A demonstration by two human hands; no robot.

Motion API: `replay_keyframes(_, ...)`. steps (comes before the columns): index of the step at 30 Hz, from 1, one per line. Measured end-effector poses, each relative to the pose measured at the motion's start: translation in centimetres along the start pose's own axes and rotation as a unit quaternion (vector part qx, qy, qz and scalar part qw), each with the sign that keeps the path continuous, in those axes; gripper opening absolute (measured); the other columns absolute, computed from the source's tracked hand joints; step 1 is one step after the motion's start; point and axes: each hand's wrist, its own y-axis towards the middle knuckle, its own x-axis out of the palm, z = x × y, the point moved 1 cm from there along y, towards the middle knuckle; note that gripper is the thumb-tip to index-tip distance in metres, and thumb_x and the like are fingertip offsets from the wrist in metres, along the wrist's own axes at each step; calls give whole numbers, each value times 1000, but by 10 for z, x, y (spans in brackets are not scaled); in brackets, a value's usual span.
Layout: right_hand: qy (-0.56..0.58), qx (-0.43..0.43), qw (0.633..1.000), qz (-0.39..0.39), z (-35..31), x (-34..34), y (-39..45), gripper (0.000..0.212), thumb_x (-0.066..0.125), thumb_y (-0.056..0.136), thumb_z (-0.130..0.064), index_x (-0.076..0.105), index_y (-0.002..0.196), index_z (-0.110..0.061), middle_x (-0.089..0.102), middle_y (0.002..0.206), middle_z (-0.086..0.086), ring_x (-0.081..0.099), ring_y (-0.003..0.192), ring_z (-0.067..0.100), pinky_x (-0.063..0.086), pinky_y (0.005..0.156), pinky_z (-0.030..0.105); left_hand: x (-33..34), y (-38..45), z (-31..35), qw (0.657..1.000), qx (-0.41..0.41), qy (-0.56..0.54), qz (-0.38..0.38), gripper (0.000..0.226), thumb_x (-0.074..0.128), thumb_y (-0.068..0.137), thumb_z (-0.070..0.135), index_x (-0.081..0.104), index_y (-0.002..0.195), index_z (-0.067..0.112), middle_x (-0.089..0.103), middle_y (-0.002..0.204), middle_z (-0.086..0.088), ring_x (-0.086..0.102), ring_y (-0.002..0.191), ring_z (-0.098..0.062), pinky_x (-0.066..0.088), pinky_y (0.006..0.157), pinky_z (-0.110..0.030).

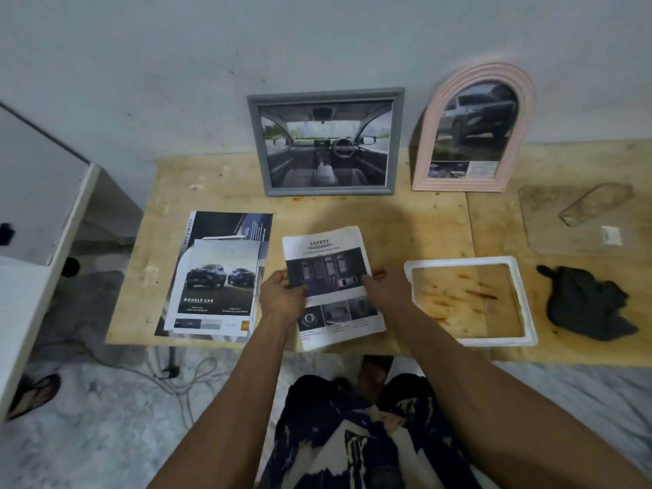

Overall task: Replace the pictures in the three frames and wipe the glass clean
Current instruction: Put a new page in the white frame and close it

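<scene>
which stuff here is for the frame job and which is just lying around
For the job: safety page held by left hand and right hand; white frame; grey frame; pink arched frame; black cloth; brochure stack.
Lying about: sandal; cable.

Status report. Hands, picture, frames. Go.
Left hand and right hand both grip safety page. White frame lies empty. Nothing in the way.
</scene>
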Motion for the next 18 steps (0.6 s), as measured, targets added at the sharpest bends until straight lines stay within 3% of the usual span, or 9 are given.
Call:
replay_keyframes(2,25,-16,999,39,0,-12,-6,31,61,93,-31,59,118,-12,63,109,5,59,93,20,39,74,23,0,-10,9,999,11,-40,3,25,73,82,-2,60,93,17,72,99,-14,72,87,-32,60,78,-56)
replay_keyframes(5,116,-7,989,96,11,-26,-23,55,67,89,-40,48,134,-15,56,120,2,53,99,17,41,82,27,4,-26,16,991,23,-134,-13,23,66,87,-6,59,102,9,68,101,-17,68,82,-28,60,71,-44)
replay_keyframes(7,176,19,977,117,22,-27,-34,64,70,86,-43,44,138,-15,52,126,2,52,107,18,45,91,32,10,-36,13,985,20,-167,-24,24,66,86,-6,60,101,11,68,103,-13,69,89,-30,61,78,-50)
replay_keyframes(9,219,40,966,128,30,-28,-46,61,73,85,-39,46,134,-13,53,122,1,53,105,18,49,90,36,21,-47,7,980,3,-193,-40,24,66,86,-8,60,97,13,67,100,-9,68,93,-32,58,85,-55)
replay_keyframes(13,266,11,954,138,55,-25,-65,36,71,82,-15,59,115,-9,66,104,3,66,90,20,52,58,24,52,-82,-14,966,-42,-243,-80,32,60,89,-12,60,113,8,68,102,-13,68,82,-27,60,80,-49)
replay_keyframes(16,274,18,948,159,75,-33,-75,30,64,70,-18,62,100,-22,69,97,6,69,89,28,61,67,44,64,-103,-33,961,-70,-241,-117,35,64,88,-11,60,119,5,69,105,-14,70,82,-29,62,63,-41)
replay_keyframes(18,271,23,949,158,84,-48,-76,22,64,73,-11,58,88,-26,68,94,6,69,86,28,60,73,54,68,-110,-38,957,-83,-241,-135,33,67,87,-8,62,117,6,71,105,-15,71,83,-29,61,58,-39)
